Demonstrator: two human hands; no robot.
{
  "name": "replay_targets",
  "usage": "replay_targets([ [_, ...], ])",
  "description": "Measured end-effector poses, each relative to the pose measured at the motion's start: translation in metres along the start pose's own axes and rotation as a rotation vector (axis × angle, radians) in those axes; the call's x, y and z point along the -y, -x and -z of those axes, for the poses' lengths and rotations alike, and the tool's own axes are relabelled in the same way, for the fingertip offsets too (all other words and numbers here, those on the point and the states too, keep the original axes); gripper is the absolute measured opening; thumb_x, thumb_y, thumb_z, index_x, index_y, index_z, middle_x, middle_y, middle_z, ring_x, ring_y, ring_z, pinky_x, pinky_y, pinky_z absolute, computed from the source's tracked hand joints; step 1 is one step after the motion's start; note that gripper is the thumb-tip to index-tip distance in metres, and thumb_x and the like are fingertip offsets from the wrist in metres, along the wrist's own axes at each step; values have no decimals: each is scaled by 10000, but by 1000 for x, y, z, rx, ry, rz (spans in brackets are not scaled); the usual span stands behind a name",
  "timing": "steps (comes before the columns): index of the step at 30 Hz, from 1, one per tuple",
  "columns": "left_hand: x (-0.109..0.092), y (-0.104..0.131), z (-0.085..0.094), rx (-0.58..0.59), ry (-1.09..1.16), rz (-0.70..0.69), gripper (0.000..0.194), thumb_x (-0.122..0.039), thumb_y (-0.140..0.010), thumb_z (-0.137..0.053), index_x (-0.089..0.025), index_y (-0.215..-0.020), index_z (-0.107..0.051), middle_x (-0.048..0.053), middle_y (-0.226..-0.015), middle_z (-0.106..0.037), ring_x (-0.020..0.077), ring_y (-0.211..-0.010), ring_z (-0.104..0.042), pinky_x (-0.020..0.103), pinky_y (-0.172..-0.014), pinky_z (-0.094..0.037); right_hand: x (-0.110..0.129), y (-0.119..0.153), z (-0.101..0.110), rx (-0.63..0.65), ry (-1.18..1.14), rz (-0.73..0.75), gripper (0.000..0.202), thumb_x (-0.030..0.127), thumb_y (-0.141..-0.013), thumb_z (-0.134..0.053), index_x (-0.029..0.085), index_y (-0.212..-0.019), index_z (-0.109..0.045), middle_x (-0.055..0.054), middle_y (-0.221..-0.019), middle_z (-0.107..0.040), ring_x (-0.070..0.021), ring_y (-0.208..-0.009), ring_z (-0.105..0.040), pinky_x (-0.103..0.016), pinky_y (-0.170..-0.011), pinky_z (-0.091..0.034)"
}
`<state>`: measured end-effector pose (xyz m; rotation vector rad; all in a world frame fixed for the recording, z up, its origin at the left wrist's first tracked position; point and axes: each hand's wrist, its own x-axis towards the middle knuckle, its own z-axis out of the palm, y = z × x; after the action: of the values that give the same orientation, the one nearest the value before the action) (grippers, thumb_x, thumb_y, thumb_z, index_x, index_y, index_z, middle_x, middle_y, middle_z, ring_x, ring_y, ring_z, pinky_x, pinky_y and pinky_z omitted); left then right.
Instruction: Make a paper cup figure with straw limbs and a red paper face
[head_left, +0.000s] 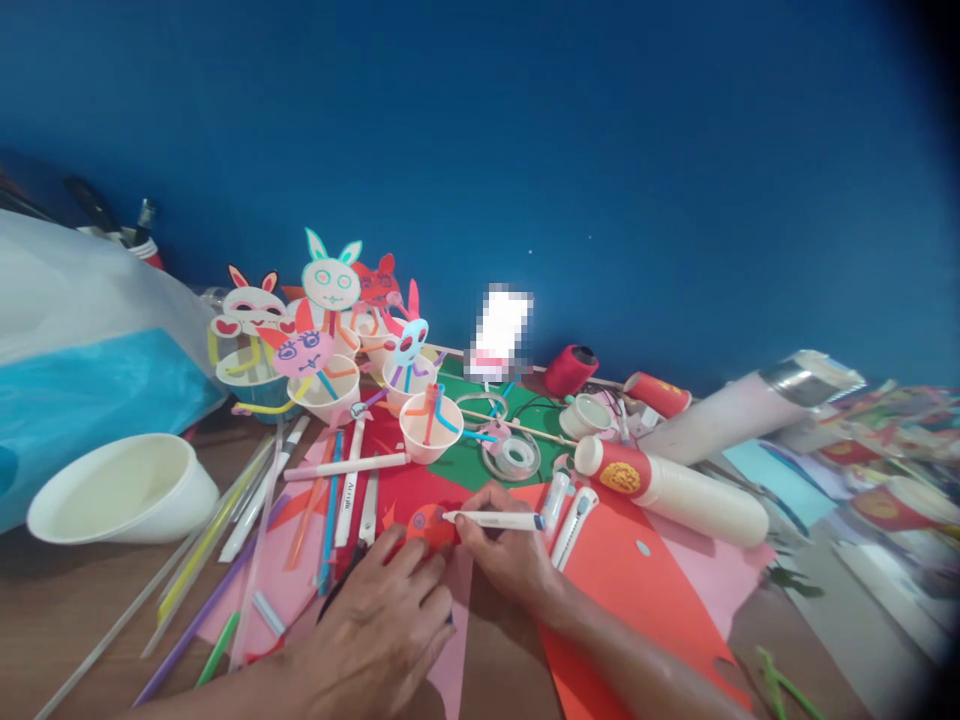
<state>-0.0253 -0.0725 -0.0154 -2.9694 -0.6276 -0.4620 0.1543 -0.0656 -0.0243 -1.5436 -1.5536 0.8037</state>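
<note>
My right hand (514,560) grips a white marker (499,520) with a dark blue end, its tip at a small orange-red paper cutout (426,521). Purple rings, like eyes, are drawn on the cutout. With bent fingers, my left hand (379,615) holds the cutout at its near edge and hides part of it. Under and around both hands lie red, pink and orange-red paper sheets (615,620). Just right of the marker is a white utility knife (574,528). A pair of scissors (368,505) lies partly under my left hand.
Paper cups with straw-and-paper animal figures (331,285) stand at the back left. A white bowl (124,490) and straws (217,530) lie left. Tape rolls (517,457), stacked paper cups (675,490), red thread (570,370) and a bright phone-like screen (501,330) are beyond.
</note>
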Motion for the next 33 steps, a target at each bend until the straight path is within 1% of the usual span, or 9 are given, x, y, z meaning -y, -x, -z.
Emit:
replay_targets([
  [5,1,-2,4,5,14,4,136,-298,-821,-578,-206,-737,-631,37,-872,-668,266,-926,-514,476,-930,-171,0,0,-1,-6,13,-13,132,267,-781,-546,198,-679,-501,34,-544,-558,-108,-468,-506,-196,-437,-366],
  [10,1,-3,5,22,-7,0,132,-308,-812,-592,-204,-749,-643,54,-914,-668,275,-936,-518,482,-922,-202,-4,1,-2,7,15,1,128,273,-793,-552,198,-696,-514,38,-554,-558,-107,-477,-508,-195,-444,-371],
  [17,0,-2,6,98,32,-2,147,-306,-842,-563,-211,-798,-666,69,-945,-657,268,-941,-523,489,-928,-230,-4,1,0,23,20,22,109,260,-803,-542,199,-716,-520,27,-592,-581,-117,-514,-539,-200,-474,-397],
  [22,0,-1,5,72,41,10,137,-302,-837,-569,-213,-782,-659,57,-909,-671,265,-913,-542,495,-925,-247,-6,1,-1,25,47,29,106,250,-810,-534,200,-719,-512,30,-593,-571,-118,-520,-536,-203,-483,-391],
  [26,1,-1,4,48,44,26,146,-307,-843,-558,-210,-784,-650,59,-952,-669,263,-928,-538,492,-931,-234,-6,1,-1,35,55,38,101,243,-812,-535,196,-724,-516,30,-595,-570,-116,-518,-532,-203,-486,-388],
  [28,0,-1,4,57,41,17,147,-311,-842,-561,-210,-783,-650,59,-955,-666,264,-941,-532,492,-932,-231,-4,1,-1,42,56,37,102,238,-810,-532,197,-721,-509,33,-583,-564,-115,-509,-530,-201,-477,-382],
  [33,-1,-1,5,60,9,2,124,-309,-818,-594,-215,-767,-658,40,-846,-656,268,-942,-515,505,-955,-191,-3,1,-1,32,91,35,97,220,-794,-533,198,-705,-500,35,-569,-561,-113,-502,-528,-197,-470,-371],
])
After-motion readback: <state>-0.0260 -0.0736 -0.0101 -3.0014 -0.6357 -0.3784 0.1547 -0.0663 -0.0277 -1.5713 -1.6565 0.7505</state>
